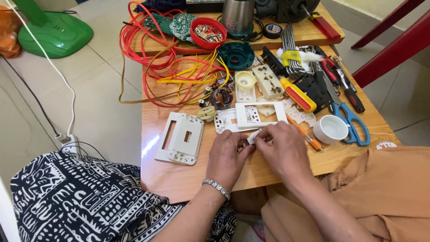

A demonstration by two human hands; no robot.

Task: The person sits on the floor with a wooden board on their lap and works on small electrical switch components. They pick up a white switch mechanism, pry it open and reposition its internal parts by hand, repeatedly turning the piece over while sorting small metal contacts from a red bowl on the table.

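Observation:
Both my hands meet over the front part of a low wooden table (188,175). My left hand (229,154) and my right hand (284,148) pinch a small white plastic switch part (253,136) between their fingertips. A silver bracelet (216,187) circles my left wrist. Just beyond the fingers lie a white rectangular frame plate (260,114) and a second white frame piece (226,121). A larger white wall plate (180,137) lies to the left of my left hand.
Red and yellow wires (179,71), a white socket block (268,81), a yellow-handled screwdriver (298,95), blue scissors (354,123), a white cup (331,129), a red lid of small parts (208,32) and hex keys (291,56) crowd the table. A green fan base (53,33) stands on the floor.

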